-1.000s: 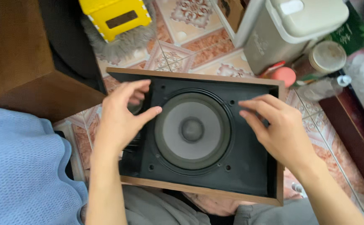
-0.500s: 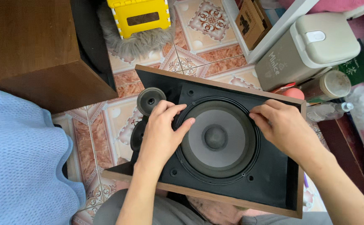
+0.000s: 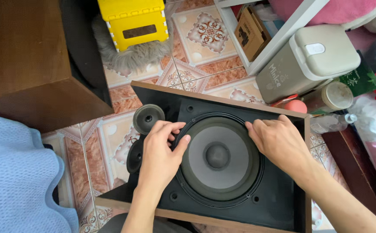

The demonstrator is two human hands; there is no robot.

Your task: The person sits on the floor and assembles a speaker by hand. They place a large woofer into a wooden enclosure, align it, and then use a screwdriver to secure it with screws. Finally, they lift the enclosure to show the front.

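Large grey-coned woofer [image 3: 218,156] set in the black front panel of a wood-framed speaker cabinet [image 3: 239,203], lying face up over the patterned floor tiles [image 3: 110,142], directly between the two hands. Left hand [image 3: 162,151] resting on the woofer's left rim, fingers curled loosely, thumb tip pressed on the edge of the surround, not closed around anything. Right hand [image 3: 278,140] laid on the upper right rim, fingers bent with tips against the rim's outer edge, palm down on the black panel, likewise gripping nothing. Both hands touching the woofer, well apart from each other across the cone.

Just beyond the left hand's fingertips, a small round black tweeter [image 3: 148,118] at the cabinet's left edge; a second dark round driver [image 3: 135,155] just beside the left wrist. Farther out from the left hand, a dark brown wooden cabinet [image 3: 32,60], and beyond that a yellow plastic step stool [image 3: 132,21] on a grey fluffy mat [image 3: 132,58]. Near the left forearm, a light blue knit cloth [image 3: 15,177].

Beyond the right hand, a beige lidded plastic bin [image 3: 308,60], a pink round object [image 3: 295,106], a jar with a pale lid [image 3: 334,96] and a clear plastic bottle [image 3: 330,123]. Farther still, a cardboard box [image 3: 250,30] in a white shelf [image 3: 282,32].
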